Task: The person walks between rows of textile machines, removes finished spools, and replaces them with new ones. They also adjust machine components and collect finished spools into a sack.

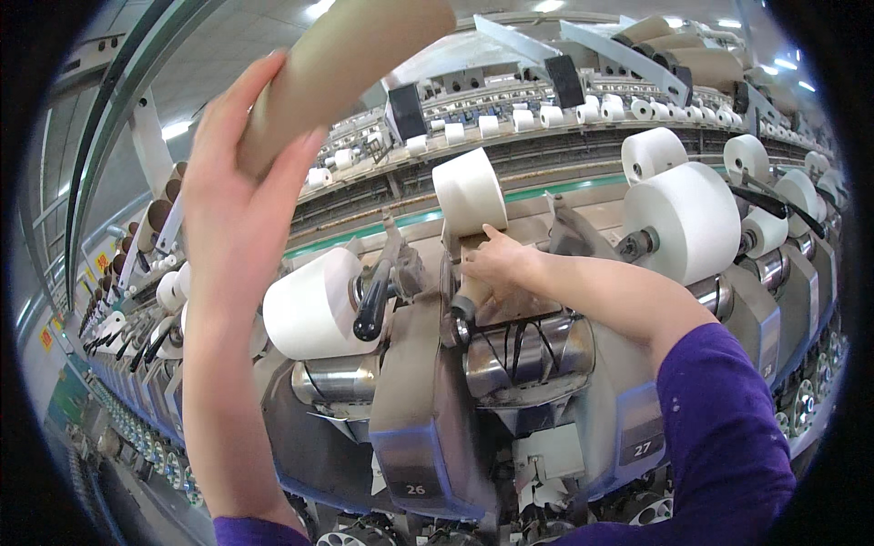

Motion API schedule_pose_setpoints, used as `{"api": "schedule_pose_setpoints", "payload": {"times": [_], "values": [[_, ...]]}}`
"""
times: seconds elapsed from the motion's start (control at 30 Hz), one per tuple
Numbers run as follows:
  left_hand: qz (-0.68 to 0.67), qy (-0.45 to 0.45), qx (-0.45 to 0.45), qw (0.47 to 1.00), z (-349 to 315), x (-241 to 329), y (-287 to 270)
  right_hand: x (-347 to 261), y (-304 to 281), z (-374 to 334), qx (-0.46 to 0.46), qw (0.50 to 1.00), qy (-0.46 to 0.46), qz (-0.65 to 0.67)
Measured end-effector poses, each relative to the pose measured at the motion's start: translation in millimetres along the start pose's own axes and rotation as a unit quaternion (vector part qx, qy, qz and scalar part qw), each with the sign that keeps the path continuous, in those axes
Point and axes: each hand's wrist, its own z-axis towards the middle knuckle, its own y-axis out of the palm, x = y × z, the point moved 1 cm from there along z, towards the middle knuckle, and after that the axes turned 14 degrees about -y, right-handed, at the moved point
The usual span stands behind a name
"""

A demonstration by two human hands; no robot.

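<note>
Raised at the upper left, my left hand [241, 173] is wrapped around a brown cardboard yarn cone [350, 68], tilted up to the right. At the middle winding position, my right hand [496, 262] has bent fingers closed near a tan tapered piece [473, 293]; its fingers hide what they grip. A white yarn package [469, 191] stands just behind that hand, close to its index finger. Below the hand lies a shiny grooved metal drum [528, 355]. A dark-handled cradle arm [373, 300] stands to the left of it.
White yarn packages [314, 305] [683, 223] rest at the neighbouring positions on both sides. A green strip [537, 191] runs behind the machine. Metal rails [619, 59] and more brown cones [701, 65] are overhead at the right. Another row of white packages [551, 116] lies farther back.
</note>
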Motion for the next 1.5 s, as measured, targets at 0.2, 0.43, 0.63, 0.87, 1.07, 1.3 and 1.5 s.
{"api": "schedule_pose_setpoints", "payload": {"times": [0.2, 0.43, 0.63, 0.87, 1.07, 1.3, 1.5], "values": [[-0.102, 0.006, -0.103, 0.989, 86, -15, 80, -15, -102, -94, 0.134, 0.978, 0.008, 0.159], [-0.076, -0.062, -0.3, 0.949, 100, -16, 123, -28, -199, -247, 0.37, 0.923, 0.077, 0.073], [-0.044, -0.098, -0.249, 0.962, 92, -16, 109, 35, -245, -242, 0.425, 0.848, 0.318, 0.008], [-0.258, -0.202, 0.053, 0.943, 52, -50, 41, 90, -288, -125, 0.344, 0.878, 0.315, -0.107], [-0.195, -0.147, -0.002, 0.97, -57, -53, -28, 115, -275, -88, 0.274, 0.9, 0.333, -0.063], [-0.163, -0.182, -0.083, 0.966, -134, -58, -51, 146, -262, -79, 0.287, 0.904, 0.312, 0.05], [-0.172, -0.241, -0.096, 0.95, -164, -57, -55, 151, -250, -91, 0.321, 0.887, 0.299, 0.147]]}}
